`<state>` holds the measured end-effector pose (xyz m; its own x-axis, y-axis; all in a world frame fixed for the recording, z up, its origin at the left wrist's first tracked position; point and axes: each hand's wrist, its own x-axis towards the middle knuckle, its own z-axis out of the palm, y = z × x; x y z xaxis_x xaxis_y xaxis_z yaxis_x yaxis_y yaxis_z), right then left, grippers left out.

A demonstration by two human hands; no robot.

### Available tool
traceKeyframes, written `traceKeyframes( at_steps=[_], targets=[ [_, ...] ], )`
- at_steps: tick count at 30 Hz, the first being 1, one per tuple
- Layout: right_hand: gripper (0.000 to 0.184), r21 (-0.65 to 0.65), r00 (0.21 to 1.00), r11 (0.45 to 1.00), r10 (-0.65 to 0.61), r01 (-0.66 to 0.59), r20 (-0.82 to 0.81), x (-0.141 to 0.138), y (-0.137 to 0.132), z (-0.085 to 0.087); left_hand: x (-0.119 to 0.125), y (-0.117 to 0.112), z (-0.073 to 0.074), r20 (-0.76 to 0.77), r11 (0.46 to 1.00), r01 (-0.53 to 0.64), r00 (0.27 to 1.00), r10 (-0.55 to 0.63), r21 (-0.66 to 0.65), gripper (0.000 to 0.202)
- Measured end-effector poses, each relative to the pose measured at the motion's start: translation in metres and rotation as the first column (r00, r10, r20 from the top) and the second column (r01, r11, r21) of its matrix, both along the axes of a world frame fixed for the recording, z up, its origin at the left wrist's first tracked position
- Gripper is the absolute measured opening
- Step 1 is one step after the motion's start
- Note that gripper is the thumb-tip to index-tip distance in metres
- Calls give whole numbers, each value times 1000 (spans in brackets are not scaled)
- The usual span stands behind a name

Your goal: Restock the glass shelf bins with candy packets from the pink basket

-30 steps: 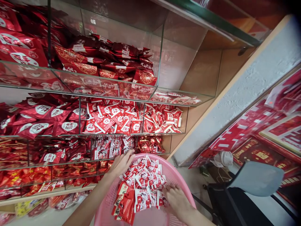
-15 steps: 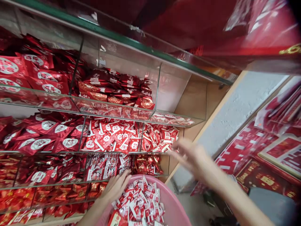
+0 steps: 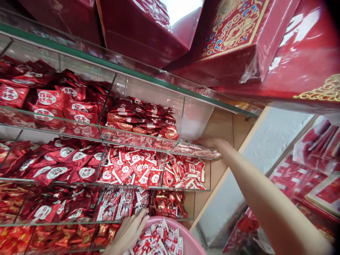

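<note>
My left hand (image 3: 132, 226) lies with its fingers stretched out over the left rim of a pink basin (image 3: 195, 244). Small red-and-white wrapped sweets (image 3: 159, 237) fill the part of the basin in view. My right hand (image 3: 215, 142) reaches into the right end compartment of an upper glass shelf, just behind its front glass strip (image 3: 196, 150). Its fingers point left and are mostly hidden by the glass and its reflections, so I cannot tell whether they hold anything. Red-and-white packets (image 3: 192, 170) lie in the compartment below that hand.
Dark red packets (image 3: 143, 115) and red packets with white ovals (image 3: 45, 115) fill compartments to the left. Large red boxes (image 3: 233, 39) stand on the green-edged glass shelf (image 3: 127, 69) overhead. A wooden side panel (image 3: 220, 124) and white wall (image 3: 262, 141) bound the right.
My right hand has moved up from beside the lower shelf into the upper right compartment. My left hand stays at the basin's rim. The view has tilted upward, showing more of the boxes above.
</note>
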<state>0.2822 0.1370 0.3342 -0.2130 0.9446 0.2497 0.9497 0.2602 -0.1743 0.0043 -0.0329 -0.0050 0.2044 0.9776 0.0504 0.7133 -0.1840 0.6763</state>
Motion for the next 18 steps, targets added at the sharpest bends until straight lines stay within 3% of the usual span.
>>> traceKeyframes(
  at_steps=[4, 12, 18],
  targets=[
    [42, -164, 999, 986, -26, 29, 19, 5, -2, -1, 0, 1, -3, 9, 1000, -5, 1000, 5, 9, 47],
    [33, -142, 994, 988, 48, -63, -102, 0, -10, -1, 1, 1, -7, 32, 1000, -19, 999, 19, 8, 46],
    [18, -138, 954, 990, -44, 2, -296, 0, -14, 2, 0, 2, -6, 18, 1000, -7, 1000, 7, 11, 43]
  ],
)
